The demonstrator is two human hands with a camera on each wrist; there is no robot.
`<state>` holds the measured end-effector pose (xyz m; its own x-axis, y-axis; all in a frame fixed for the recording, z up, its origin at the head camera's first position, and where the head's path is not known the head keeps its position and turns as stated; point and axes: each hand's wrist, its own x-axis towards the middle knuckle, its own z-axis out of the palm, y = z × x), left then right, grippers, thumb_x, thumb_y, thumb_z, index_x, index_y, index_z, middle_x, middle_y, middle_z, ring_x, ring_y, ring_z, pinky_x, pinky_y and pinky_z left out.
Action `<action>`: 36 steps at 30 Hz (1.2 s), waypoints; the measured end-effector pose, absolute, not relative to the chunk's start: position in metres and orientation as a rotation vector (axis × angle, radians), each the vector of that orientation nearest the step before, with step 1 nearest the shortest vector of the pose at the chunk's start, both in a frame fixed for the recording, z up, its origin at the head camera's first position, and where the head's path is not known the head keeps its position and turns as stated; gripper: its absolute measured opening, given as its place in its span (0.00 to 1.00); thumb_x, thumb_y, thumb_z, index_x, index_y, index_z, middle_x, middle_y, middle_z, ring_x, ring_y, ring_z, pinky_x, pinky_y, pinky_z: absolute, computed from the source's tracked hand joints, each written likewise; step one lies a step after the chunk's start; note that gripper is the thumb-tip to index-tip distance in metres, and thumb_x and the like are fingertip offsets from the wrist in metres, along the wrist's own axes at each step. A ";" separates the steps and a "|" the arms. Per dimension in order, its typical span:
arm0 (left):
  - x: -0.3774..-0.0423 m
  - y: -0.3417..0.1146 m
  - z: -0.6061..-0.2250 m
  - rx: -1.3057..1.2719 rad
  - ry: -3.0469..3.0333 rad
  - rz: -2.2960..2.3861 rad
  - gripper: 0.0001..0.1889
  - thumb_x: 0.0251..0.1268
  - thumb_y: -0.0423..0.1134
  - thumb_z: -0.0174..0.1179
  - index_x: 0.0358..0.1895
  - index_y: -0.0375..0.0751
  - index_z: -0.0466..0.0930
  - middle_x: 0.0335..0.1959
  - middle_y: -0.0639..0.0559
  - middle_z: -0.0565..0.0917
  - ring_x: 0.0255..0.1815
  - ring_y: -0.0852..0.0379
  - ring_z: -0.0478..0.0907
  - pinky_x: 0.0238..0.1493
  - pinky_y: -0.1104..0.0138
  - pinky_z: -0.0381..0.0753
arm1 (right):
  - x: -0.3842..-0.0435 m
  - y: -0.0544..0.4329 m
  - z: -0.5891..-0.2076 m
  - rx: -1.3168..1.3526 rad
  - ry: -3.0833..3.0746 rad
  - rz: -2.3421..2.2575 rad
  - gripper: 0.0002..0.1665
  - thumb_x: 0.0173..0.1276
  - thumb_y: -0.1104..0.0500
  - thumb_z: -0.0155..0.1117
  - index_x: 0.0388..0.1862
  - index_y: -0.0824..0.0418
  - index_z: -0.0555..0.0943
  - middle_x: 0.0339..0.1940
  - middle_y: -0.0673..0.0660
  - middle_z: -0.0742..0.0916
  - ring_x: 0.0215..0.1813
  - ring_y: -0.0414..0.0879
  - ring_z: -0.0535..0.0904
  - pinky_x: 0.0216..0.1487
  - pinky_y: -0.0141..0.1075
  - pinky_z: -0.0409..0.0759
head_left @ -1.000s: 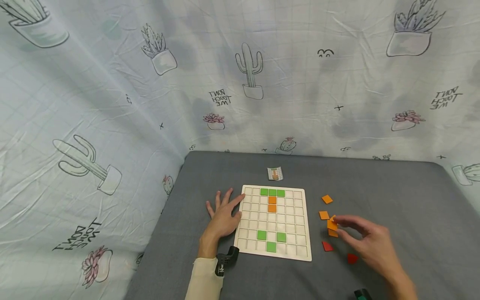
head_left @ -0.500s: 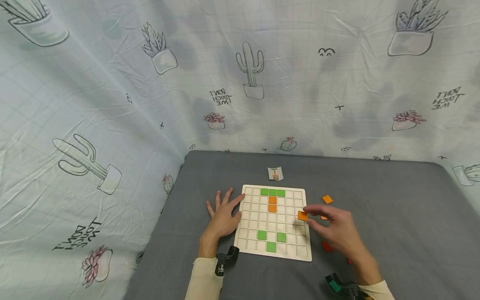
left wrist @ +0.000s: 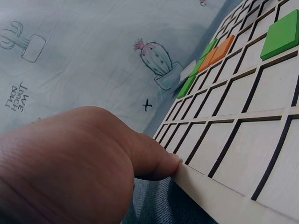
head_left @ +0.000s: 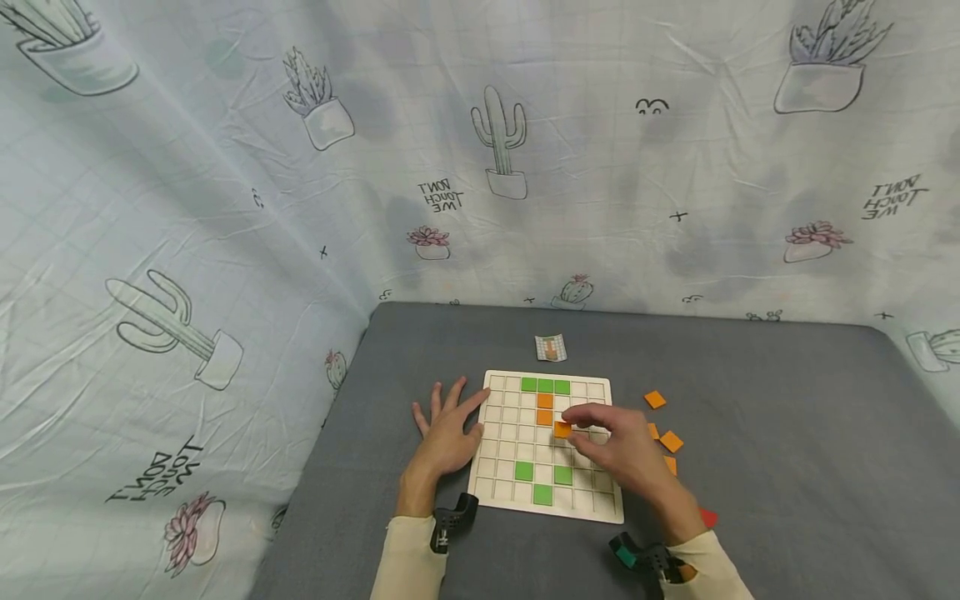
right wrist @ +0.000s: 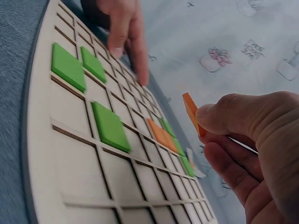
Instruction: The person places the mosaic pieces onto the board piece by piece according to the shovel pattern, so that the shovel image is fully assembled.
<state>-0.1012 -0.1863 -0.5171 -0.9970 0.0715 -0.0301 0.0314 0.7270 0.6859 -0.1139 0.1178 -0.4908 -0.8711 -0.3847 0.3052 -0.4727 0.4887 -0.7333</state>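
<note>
A wooden grid board (head_left: 495,492) lies on the grey table. Green tiles (head_left: 523,471) fill several of its cells, a row of 3 at the far edge and 3 near the front. Two orange tiles (head_left: 545,409) sit just below the far green row. Between thumb and fingers my right hand (head_left: 626,446) pinches another orange tile (right wrist: 190,110), held above the board right of those two. My left hand (head_left: 444,442) rests at the board's left edge, fingers spread, thumb (left wrist: 159,163) and index finger touching the rim.
Loose orange tiles (head_left: 655,400) lie on the table right of the board. A red piece (head_left: 707,517) shows partly behind my right forearm. Behind the board lies a small printed card (head_left: 551,347) with a grid pattern. A cactus-print cloth (head_left: 600,167) hangs behind the table.
My right hand took an orange tile from the loose pieces on the right and carried it left over the board. The left hand has stayed in place.
</note>
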 end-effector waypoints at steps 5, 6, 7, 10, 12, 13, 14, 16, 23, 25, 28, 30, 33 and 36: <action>-0.101 -0.187 -0.517 0.089 2.872 1.132 0.31 0.75 0.32 0.60 0.80 0.50 0.77 0.90 0.36 0.58 0.91 0.24 0.35 0.78 0.19 0.20 | -0.115 0.107 -0.498 0.761 -2.679 1.361 0.18 0.65 0.68 0.81 0.52 0.56 0.93 0.47 0.46 0.95 0.50 0.46 0.93 0.54 0.50 0.92; -0.101 -0.187 -0.517 0.088 2.873 1.129 0.31 0.75 0.33 0.60 0.80 0.51 0.77 0.90 0.36 0.58 0.91 0.24 0.35 0.78 0.19 0.20 | -0.115 0.105 -0.499 0.757 -2.696 1.348 0.18 0.65 0.68 0.81 0.52 0.55 0.93 0.47 0.46 0.95 0.50 0.46 0.92 0.55 0.50 0.92; -0.101 -0.187 -0.517 0.086 2.873 1.128 0.31 0.75 0.33 0.60 0.80 0.51 0.77 0.90 0.36 0.58 0.91 0.24 0.35 0.78 0.19 0.20 | -0.116 0.104 -0.500 0.757 -2.707 1.338 0.18 0.65 0.68 0.81 0.52 0.55 0.93 0.48 0.46 0.95 0.51 0.45 0.92 0.55 0.49 0.92; -0.101 -0.187 -0.518 0.082 2.876 1.129 0.31 0.75 0.32 0.60 0.80 0.51 0.77 0.90 0.36 0.58 0.91 0.24 0.35 0.78 0.19 0.20 | -0.118 0.100 -0.504 0.775 -2.713 1.296 0.18 0.64 0.67 0.82 0.52 0.55 0.93 0.48 0.45 0.95 0.51 0.45 0.92 0.55 0.47 0.92; -0.101 -0.187 -0.518 0.079 2.878 1.126 0.31 0.75 0.32 0.60 0.80 0.51 0.77 0.90 0.37 0.58 0.92 0.25 0.35 0.78 0.19 0.21 | -0.119 0.098 -0.506 0.807 -2.701 1.267 0.18 0.63 0.68 0.82 0.51 0.56 0.93 0.48 0.46 0.95 0.51 0.45 0.92 0.54 0.46 0.92; -0.101 -0.187 -0.518 0.077 2.878 1.125 0.31 0.75 0.33 0.60 0.80 0.51 0.77 0.90 0.37 0.58 0.92 0.25 0.35 0.78 0.19 0.21 | -0.120 0.097 -0.507 0.827 -2.692 1.253 0.18 0.63 0.68 0.82 0.51 0.56 0.93 0.48 0.47 0.95 0.51 0.45 0.92 0.54 0.46 0.92; -0.102 -0.188 -0.519 0.079 2.881 1.124 0.31 0.75 0.32 0.61 0.80 0.51 0.77 0.90 0.37 0.59 0.92 0.25 0.35 0.78 0.19 0.21 | -0.120 0.096 -0.507 0.846 -2.688 1.236 0.17 0.63 0.68 0.82 0.50 0.56 0.93 0.48 0.47 0.95 0.51 0.45 0.92 0.54 0.45 0.92; -0.102 -0.187 -0.519 0.077 2.882 1.120 0.31 0.75 0.33 0.61 0.80 0.52 0.77 0.90 0.37 0.59 0.92 0.25 0.35 0.78 0.19 0.21 | -0.121 0.094 -0.508 0.881 -2.683 1.192 0.17 0.62 0.68 0.82 0.50 0.57 0.93 0.48 0.48 0.95 0.52 0.46 0.92 0.55 0.46 0.92; -0.102 -0.187 -0.520 0.067 2.878 1.116 0.32 0.75 0.33 0.61 0.80 0.53 0.77 0.90 0.37 0.59 0.92 0.25 0.35 0.78 0.20 0.20 | -0.119 0.088 -0.510 0.905 -2.750 1.086 0.17 0.66 0.68 0.80 0.53 0.56 0.93 0.51 0.48 0.95 0.57 0.47 0.92 0.61 0.49 0.91; -0.102 -0.187 -0.519 0.066 2.879 1.114 0.32 0.75 0.33 0.61 0.80 0.53 0.77 0.90 0.37 0.59 0.92 0.25 0.35 0.78 0.20 0.20 | -0.119 0.086 -0.510 0.906 -2.761 1.068 0.17 0.66 0.67 0.80 0.53 0.56 0.92 0.50 0.47 0.94 0.56 0.47 0.91 0.61 0.49 0.91; -0.103 -0.187 -0.519 0.067 2.878 1.116 0.32 0.75 0.33 0.61 0.80 0.52 0.77 0.90 0.37 0.59 0.92 0.25 0.35 0.78 0.20 0.20 | -0.118 0.084 -0.510 0.915 -2.760 1.060 0.17 0.66 0.68 0.80 0.52 0.56 0.92 0.49 0.48 0.94 0.55 0.47 0.91 0.60 0.49 0.91; -0.103 -0.187 -0.518 0.070 2.876 1.122 0.31 0.75 0.33 0.61 0.80 0.52 0.77 0.90 0.37 0.59 0.92 0.25 0.35 0.78 0.20 0.20 | -0.118 0.084 -0.511 0.914 -2.761 1.056 0.17 0.66 0.67 0.81 0.52 0.56 0.92 0.49 0.48 0.94 0.55 0.47 0.91 0.60 0.48 0.91; -0.102 -0.187 -0.517 0.073 2.873 1.129 0.32 0.75 0.33 0.60 0.80 0.52 0.77 0.90 0.37 0.59 0.92 0.25 0.35 0.78 0.20 0.20 | -0.118 0.083 -0.510 0.913 -2.752 1.069 0.16 0.66 0.67 0.81 0.52 0.56 0.93 0.49 0.49 0.94 0.55 0.47 0.91 0.60 0.48 0.91; -0.102 -0.187 -0.517 0.070 2.871 1.130 0.32 0.75 0.33 0.60 0.80 0.52 0.77 0.90 0.37 0.59 0.92 0.25 0.35 0.78 0.20 0.20 | -0.118 0.083 -0.511 0.915 -2.735 1.071 0.16 0.65 0.67 0.81 0.51 0.57 0.93 0.48 0.49 0.95 0.54 0.46 0.92 0.59 0.48 0.92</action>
<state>-0.1016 -0.1866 -0.5173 -0.9974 0.0626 -0.0347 0.0222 0.7308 0.6822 -0.1179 0.0833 -0.5105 -0.8211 -0.5059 0.2644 -0.5509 0.5810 -0.5991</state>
